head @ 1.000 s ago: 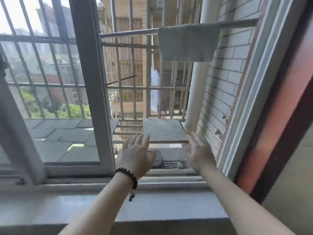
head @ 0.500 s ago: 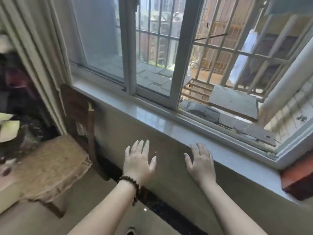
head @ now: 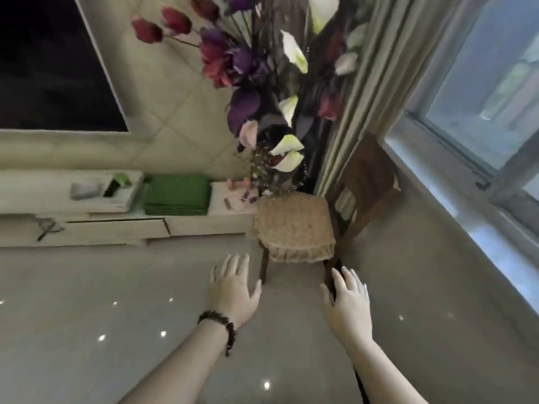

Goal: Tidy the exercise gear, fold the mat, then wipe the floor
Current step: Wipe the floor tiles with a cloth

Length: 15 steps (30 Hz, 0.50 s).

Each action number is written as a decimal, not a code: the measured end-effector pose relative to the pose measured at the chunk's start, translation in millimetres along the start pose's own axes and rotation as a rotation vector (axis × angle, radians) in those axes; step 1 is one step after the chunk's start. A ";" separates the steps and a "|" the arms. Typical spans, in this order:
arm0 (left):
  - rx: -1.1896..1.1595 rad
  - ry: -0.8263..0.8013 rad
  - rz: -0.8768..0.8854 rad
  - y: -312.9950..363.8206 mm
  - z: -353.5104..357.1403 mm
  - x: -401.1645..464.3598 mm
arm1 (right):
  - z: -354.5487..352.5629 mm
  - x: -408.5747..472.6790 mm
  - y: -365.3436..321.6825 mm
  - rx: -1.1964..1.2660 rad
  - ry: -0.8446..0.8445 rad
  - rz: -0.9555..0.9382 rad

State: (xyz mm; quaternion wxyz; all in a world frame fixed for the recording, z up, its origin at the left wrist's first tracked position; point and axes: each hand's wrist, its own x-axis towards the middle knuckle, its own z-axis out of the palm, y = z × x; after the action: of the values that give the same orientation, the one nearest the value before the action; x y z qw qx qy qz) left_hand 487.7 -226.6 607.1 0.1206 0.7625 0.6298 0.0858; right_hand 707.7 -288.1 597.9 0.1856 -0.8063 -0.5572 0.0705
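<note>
Glossy floor was bare; folded mat sat at 10 o'clock, probably stowed. Left hand and right hand hung open, holding nothing.

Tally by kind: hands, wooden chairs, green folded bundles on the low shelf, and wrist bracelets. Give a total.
Hands: 2, the left hand and the right hand, both open and empty
Wooden chair: 1
Green folded bundle: 1
Bracelet: 1, on the left wrist
Total: 5
</note>
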 end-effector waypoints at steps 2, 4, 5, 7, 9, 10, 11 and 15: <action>0.014 0.036 -0.117 -51.6 -10.2 -3.7 | 23.1 10.2 -43.6 0.007 -0.046 -0.101; 0.024 0.089 -0.225 -99.4 -22.8 -8.8 | 46.2 18.1 -88.5 0.007 -0.108 -0.188; 0.028 0.103 -0.268 -124.2 -29.1 -11.6 | 58.7 21.2 -112.2 0.002 -0.141 -0.231; 0.040 0.097 -0.338 -173.5 -41.2 -16.4 | 84.3 24.6 -160.6 -0.019 -0.192 -0.308; 0.049 0.118 -0.389 -224.8 -52.9 -19.9 | 110.8 25.4 -213.6 -0.022 -0.236 -0.371; 0.050 0.132 -0.411 -249.6 -60.3 -21.6 | 123.3 25.3 -241.7 -0.016 -0.254 -0.401; 0.051 0.138 -0.434 -274.9 -66.4 -23.2 | 135.6 24.7 -270.4 -0.012 -0.273 -0.426; 0.061 0.147 -0.532 -371.4 -93.0 -27.5 | 181.2 23.3 -380.7 -0.007 -0.345 -0.524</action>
State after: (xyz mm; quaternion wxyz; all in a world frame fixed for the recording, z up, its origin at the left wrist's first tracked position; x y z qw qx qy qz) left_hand 107.1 -180.6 588.1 0.0698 0.5652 0.8174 0.0870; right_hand 326.1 -108.5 577.0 0.0972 -0.6120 -0.7696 0.1541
